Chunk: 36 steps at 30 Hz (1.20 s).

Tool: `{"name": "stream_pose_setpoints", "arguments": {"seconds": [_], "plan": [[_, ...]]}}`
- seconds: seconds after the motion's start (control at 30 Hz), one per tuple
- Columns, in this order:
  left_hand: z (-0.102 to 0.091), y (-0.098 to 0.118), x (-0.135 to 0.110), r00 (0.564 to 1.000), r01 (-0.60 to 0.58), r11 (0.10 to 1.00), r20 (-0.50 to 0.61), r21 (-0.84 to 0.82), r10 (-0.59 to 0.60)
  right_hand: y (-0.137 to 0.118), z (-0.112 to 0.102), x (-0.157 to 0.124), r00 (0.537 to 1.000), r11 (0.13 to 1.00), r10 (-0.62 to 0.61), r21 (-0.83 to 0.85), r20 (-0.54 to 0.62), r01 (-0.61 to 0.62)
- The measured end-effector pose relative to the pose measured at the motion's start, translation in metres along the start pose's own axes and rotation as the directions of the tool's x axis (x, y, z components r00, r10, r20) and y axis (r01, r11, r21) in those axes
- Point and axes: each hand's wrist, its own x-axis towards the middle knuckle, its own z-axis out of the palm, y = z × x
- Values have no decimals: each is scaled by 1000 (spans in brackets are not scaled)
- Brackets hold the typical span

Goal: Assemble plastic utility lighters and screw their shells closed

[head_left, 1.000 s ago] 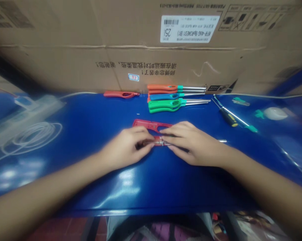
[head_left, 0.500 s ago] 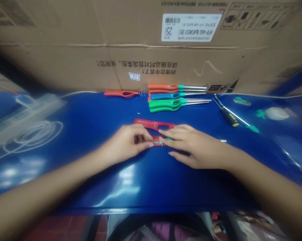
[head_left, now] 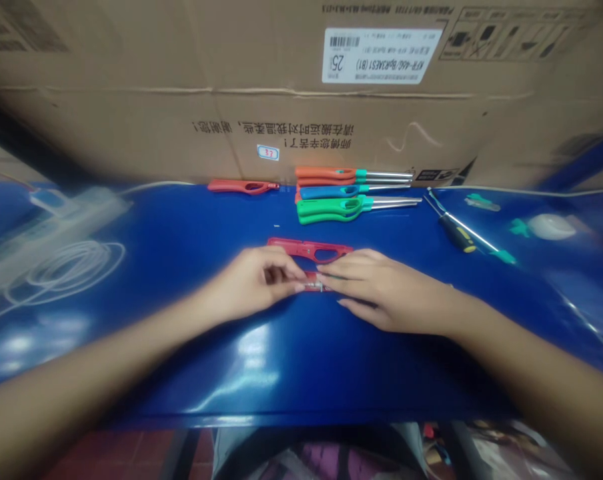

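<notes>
My left hand [head_left: 261,280] is closed in a pinch on the left part of an opened red lighter handle half [head_left: 311,277], with small metallic and whitish parts showing inside. My right hand [head_left: 381,290] lies over the right part of that half, its index and middle fingertips pressing on it; much of the piece is hidden under these fingers. Just beyond my hands, the other red handle half [head_left: 301,249] rests on the blue table [head_left: 261,380], inner side up, its trigger opening showing.
Behind lie a red lighter handle [head_left: 241,187] and several long-nosed lighters in orange [head_left: 326,175], blue [head_left: 326,193] and green [head_left: 326,210]. A screwdriver [head_left: 456,233] and a metal lighter tube [head_left: 474,233] are at right. White cable [head_left: 71,267] coils at left. A cardboard box [head_left: 151,113] walls the back.
My hands stay on the red handle half with only small finger shifts. Less of the teal part under my right fingers shows. My right wrist has moved over a small pale item behind it.
</notes>
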Motion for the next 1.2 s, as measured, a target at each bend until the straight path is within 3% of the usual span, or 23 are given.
{"name": "stream_pose_setpoints", "arguments": {"seconds": [0.27,0.73,1.03,1.2], "plan": [[0,5,-3,994,-95,990,-44,103,100,3,2,-1,999,999,-21,29,-24,22],[-2,9,-10,950,-311,890,78,333,303,0,2,1,999,994,28,110,-36,-24],[-3,9,-15,942,-327,795,110,512,317,0,3,1,998,990,50,137,-43,-44],[-3,10,-12,947,-318,826,116,466,300,0,3,2,998,990,50,131,-34,-45]]}}
